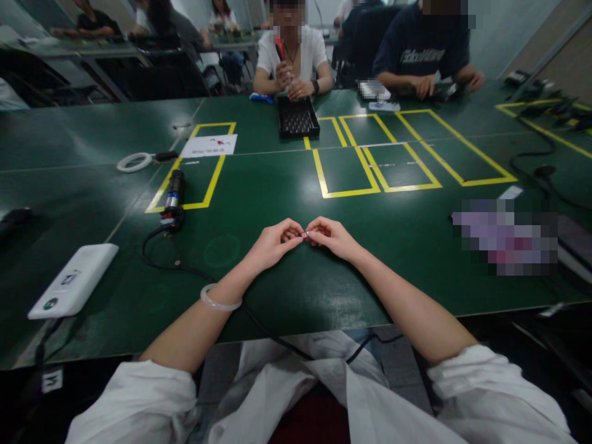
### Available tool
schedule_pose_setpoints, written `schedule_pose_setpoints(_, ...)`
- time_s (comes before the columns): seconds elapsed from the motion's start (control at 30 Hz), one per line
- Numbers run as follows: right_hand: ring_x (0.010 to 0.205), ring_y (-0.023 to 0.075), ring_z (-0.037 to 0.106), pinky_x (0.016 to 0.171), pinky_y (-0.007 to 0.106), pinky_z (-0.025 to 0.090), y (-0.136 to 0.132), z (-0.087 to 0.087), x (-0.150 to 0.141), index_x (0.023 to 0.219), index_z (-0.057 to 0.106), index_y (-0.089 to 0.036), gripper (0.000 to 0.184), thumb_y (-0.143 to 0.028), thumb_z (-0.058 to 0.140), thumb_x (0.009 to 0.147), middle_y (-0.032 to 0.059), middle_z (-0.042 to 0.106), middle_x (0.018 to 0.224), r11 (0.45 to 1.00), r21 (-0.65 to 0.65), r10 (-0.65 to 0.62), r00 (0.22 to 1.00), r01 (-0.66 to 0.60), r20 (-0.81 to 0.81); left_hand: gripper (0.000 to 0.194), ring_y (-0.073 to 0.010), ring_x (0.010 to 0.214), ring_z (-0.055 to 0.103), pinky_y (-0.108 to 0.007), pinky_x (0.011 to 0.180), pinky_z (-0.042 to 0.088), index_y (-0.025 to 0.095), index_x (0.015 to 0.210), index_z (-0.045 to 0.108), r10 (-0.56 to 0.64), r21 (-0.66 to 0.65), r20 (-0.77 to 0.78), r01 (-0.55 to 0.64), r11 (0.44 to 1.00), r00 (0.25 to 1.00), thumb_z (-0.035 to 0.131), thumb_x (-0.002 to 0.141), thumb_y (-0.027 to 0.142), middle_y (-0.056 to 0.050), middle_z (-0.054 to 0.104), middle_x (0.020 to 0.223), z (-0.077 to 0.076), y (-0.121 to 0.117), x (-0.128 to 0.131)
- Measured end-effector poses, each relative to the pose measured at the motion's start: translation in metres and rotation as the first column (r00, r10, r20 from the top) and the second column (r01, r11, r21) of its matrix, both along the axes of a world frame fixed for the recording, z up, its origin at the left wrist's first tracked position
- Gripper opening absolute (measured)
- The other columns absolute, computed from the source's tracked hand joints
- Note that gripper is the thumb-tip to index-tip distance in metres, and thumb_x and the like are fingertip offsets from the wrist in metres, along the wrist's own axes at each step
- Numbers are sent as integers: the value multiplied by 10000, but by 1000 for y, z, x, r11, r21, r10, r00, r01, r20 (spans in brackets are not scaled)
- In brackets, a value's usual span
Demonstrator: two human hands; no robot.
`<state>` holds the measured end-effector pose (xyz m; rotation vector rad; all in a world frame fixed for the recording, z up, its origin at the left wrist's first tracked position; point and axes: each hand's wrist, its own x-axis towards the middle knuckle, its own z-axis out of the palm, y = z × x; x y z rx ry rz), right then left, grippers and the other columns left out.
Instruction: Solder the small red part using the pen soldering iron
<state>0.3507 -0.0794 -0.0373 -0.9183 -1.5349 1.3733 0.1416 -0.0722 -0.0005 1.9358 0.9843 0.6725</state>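
Note:
My left hand (275, 242) and my right hand (330, 236) meet fingertip to fingertip over the green table (287, 290), near its front edge. Both are closed in a pinch on one tiny pale part (305, 234) held between them; it is too small to name. A pale bangle (217, 300) circles my left wrist. Both forearms rest on the table.
An electric screwdriver (172, 197) with a black cable lies at the left inside a yellow taped box. A white flat device (74, 280) sits at the near left. A black tray (297, 116) stands at the far side before two seated people. A coiled white ring (134, 162) lies far left.

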Motion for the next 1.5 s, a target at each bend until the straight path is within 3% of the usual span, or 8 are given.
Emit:
schedule_pose_setpoints(0.27,641,102,551,604,243,455,-1,-2,0,965,612,-177,292,-385,727,795,3,635,811,997,78,-3,1000,2,7,243,-156,796,630,-286,740,504,156,996,628,24,28,-10,-24,999,1000,658,844,344,-51,673,924,2,-1,1)
schedule_pose_setpoints(0.43,634,100,532,577,233,414,-2,-1,0,974,613,-170,250,-313,710,793,5,640,818,991,133,-17,995,4,98,194,-162,818,638,-295,758,516,158,970,625,17,64,-1,-17,998,1000,647,852,310,-56,668,938,1,0,1)
schedule_pose_setpoints(0.6,668,108,549,590,238,424,-4,0,1,979,601,-182,211,-263,685,803,11,649,872,975,220,-32,987,-3,158,132,-166,868,630,-304,802,511,168,958,622,7,195,-12,-4,981,1000,639,864,259,-52,653,946,-1,-1,0)
schedule_pose_setpoints(0.93,639,115,544,601,249,433,-4,1,0,947,556,-195,177,-245,666,818,-26,585,746,956,294,-75,970,4,229,67,-183,933,582,-324,840,467,170,971,578,7,465,-151,65,883,989,568,906,181,-58,610,973,1,-5,1)
schedule_pose_setpoints(1.3,662,119,552,613,248,442,-5,5,1,958,555,-198,175,-232,654,818,-21,595,765,951,308,-90,956,0,278,126,-189,911,600,-326,820,452,176,988,598,40,449,-207,59,891,977,559,942,287,-53,627,947,0,-5,1)
schedule_pose_setpoints(1.5,655,119,549,606,247,435,-5,4,2,961,578,-193,156,-273,642,842,-9,606,776,957,289,-90,954,3,288,209,-195,929,621,-330,843,469,181,1021,601,-14,340,-202,84,937,979,575,928,367,-57,643,984,2,-2,-1)
